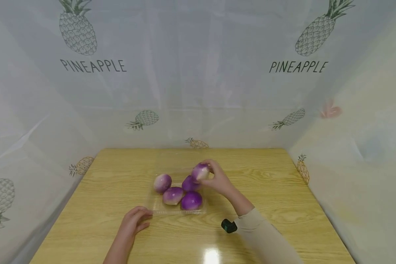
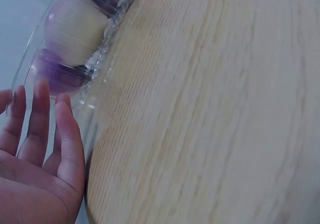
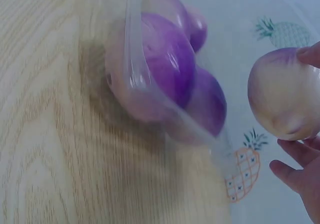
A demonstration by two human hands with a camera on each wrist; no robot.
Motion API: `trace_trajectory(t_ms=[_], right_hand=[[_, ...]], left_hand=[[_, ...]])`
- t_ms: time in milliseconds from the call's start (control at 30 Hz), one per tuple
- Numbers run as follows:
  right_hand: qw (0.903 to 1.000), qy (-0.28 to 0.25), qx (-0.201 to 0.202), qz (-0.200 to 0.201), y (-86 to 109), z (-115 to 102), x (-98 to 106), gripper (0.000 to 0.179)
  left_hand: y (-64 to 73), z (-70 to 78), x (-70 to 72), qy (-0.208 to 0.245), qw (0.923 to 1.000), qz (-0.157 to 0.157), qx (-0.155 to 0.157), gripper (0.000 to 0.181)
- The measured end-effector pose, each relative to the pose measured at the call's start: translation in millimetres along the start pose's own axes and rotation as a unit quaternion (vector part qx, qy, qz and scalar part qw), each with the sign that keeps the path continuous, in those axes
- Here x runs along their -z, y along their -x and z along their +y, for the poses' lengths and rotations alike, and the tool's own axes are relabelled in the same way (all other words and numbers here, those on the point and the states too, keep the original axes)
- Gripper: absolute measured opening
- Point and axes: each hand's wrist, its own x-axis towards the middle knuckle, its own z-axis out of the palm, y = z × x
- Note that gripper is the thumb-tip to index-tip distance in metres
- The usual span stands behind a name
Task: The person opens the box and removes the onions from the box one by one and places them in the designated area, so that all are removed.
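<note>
Pale sleeve (image 1: 268, 236) foremost, our right hand (image 1: 219, 180) curls thumb and fingers round a purple-white vegetable (image 1: 200, 172) by the far corner of the clear box (image 1: 175, 212) on the desk (image 1: 270, 179), probably for control, while our left hand (image 1: 134, 219), relaxed and empty, seems placed to steady the near corner.

- The head view looked forward and down from above, farthest off, over table (image 1: 267, 190) and curtain (image 1: 198, 80).
- The left wrist view looked closely past the left hand (image 2: 42, 179), turned sideways.
- The right wrist view, also close and sideways, faced box (image 3: 137, 58) and curtain.
- All three shared box and table.
</note>
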Motion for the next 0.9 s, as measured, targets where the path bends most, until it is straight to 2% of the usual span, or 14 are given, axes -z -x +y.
trace_trajectory(t_ms=[133, 467, 733, 900], right_hand=[[0.9999, -0.004, -0.005, 0.015, 2.3, 4.2, 8.3, 0.059], [0.9972, 0.037, -0.045, 0.047, 4.7, 19.1, 25.9, 0.060], [0.9949, 0.038, -0.078, 0.052, 1.3, 39.5, 31.5, 0.066], [0.9915, 0.030, -0.106, 0.069, 1.2, 56.1, 28.2, 0.072]], left_hand=[[2.6, 2.1, 5.9, 0.006, 1.0000, 0.006, 0.003, 0.016], [5.2, 2.3, 21.5, 0.018, 0.9998, 0.004, 0.002, 0.020], [3.2, 2.7, 23.2, 0.035, 0.9994, 0.001, -0.008, 0.021], [5.0, 1.0, 21.5, 0.021, 0.9997, 0.001, -0.013, 0.022]])
